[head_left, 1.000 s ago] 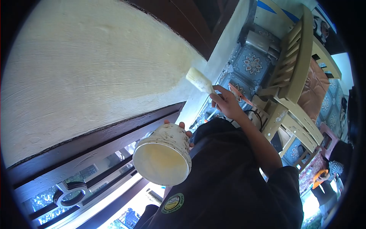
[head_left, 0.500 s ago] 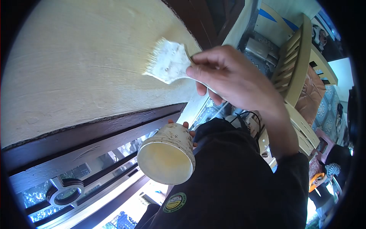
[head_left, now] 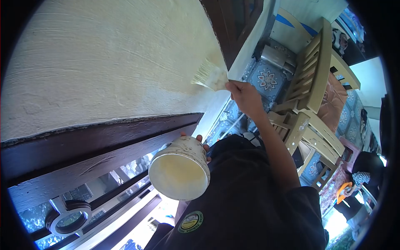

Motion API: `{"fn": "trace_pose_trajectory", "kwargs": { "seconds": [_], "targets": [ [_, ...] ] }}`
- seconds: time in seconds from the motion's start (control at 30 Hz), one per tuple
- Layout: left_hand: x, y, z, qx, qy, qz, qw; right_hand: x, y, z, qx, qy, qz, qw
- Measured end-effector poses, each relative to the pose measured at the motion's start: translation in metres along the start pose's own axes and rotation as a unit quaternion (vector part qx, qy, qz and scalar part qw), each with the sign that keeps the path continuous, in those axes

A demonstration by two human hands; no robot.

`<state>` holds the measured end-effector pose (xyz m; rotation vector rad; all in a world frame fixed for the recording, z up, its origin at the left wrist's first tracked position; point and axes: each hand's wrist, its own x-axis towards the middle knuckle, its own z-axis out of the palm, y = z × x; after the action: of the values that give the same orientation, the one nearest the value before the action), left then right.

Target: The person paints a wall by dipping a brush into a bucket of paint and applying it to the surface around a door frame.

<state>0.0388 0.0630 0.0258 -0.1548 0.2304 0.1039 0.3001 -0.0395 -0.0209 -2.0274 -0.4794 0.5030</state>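
Observation:
A wide paintbrush point(head_left: 211, 76) is gripped by its handle in my right hand point(head_left: 246, 96), its bristles against the cream wall point(head_left: 104, 62) near the dark door frame. Below it, my left hand point(head_left: 204, 143) supports a paint-spotted white bucket point(head_left: 185, 148) from behind. Only its fingertips show at the bucket's side. The bucket is tilted so that its mouth faces the camera, with pale yellow paint inside.
A dark wooden window frame point(head_left: 100, 139) runs below the wall. At the right are a wooden bench point(head_left: 318, 71) with a brown cushion point(head_left: 334, 102), patterned floor tiles point(head_left: 267, 79), and another person point(head_left: 366, 168) near an orange object point(head_left: 343, 191).
My right hand has drawn back from close to the camera, toward the wall's corner by the door frame, still holding the brush. The bucket has barely moved.

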Motion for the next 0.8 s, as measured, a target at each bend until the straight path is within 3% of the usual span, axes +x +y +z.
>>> {"fn": "trace_pose_trajectory", "kwargs": {
  "seconds": [0.07, 0.1, 0.2, 0.3, 0.33, 0.37, 0.4, 0.43, 0.5, 0.53, 0.6, 0.63, 0.67, 0.7, 0.77, 0.8],
  "targets": [
    [-0.003, -0.007, 0.003, 0.014, -0.022, 0.022, 0.999, 0.000, 0.030, 0.010, -0.083, -0.052, 0.101, 0.990],
    [-0.005, -0.009, 0.005, 0.033, -0.009, 0.034, 0.999, 0.001, 0.034, 0.008, -0.083, -0.048, 0.102, 0.990],
    [-0.004, -0.012, 0.004, 0.041, -0.005, 0.046, 0.998, 0.005, 0.016, -0.014, -0.226, -0.055, 0.033, 0.972],
    [-0.005, -0.017, 0.005, 0.023, 0.004, 0.051, 0.998, 0.002, -0.088, -0.064, -0.280, -0.056, -0.080, 0.955],
    [-0.005, -0.018, 0.006, 0.015, 0.014, 0.055, 0.998, -0.004, -0.126, -0.082, -0.262, -0.088, -0.074, 0.958],
    [-0.004, -0.019, 0.005, 0.016, 0.014, 0.049, 0.999, -0.014, -0.154, -0.097, -0.250, -0.054, -0.119, 0.959],
    [-0.003, -0.021, 0.002, 0.039, -0.009, 0.051, 0.998, -0.022, -0.167, -0.108, -0.234, 0.043, -0.267, 0.934],
    [-0.003, -0.022, 0.001, 0.061, -0.032, 0.055, 0.996, -0.023, -0.178, -0.121, -0.215, 0.080, -0.340, 0.912],
    [-0.006, -0.024, 0.000, 0.060, -0.015, 0.064, 0.996, -0.045, -0.219, -0.147, -0.141, 0.013, -0.223, 0.964],
    [-0.006, -0.025, 0.000, 0.060, 0.006, 0.078, 0.995, -0.043, -0.220, -0.143, -0.142, 0.015, -0.225, 0.964],
    [-0.004, -0.029, 0.002, 0.047, -0.031, 0.085, 0.995, -0.037, -0.213, -0.127, 0.197, -0.047, -0.158, 0.966],
    [-0.003, -0.031, 0.005, 0.034, -0.066, 0.094, 0.993, -0.035, -0.211, -0.117, 0.200, -0.048, -0.159, 0.965],
    [-0.004, -0.031, 0.014, 0.037, -0.065, 0.097, 0.992, -0.034, -0.210, -0.105, 0.163, 0.084, -0.325, 0.928],
    [-0.006, -0.031, 0.024, 0.038, -0.008, 0.093, 0.995, -0.034, -0.204, -0.093, 0.119, 0.213, -0.473, 0.847],
    [-0.006, -0.028, 0.029, 0.039, 0.053, 0.089, 0.994, -0.032, -0.169, -0.058, 0.010, 0.155, -0.386, 0.909],
    [-0.006, -0.026, 0.025, 0.060, 0.047, 0.085, 0.993, -0.029, -0.145, -0.043, 0.007, 0.159, -0.395, 0.905]
  ]
}}
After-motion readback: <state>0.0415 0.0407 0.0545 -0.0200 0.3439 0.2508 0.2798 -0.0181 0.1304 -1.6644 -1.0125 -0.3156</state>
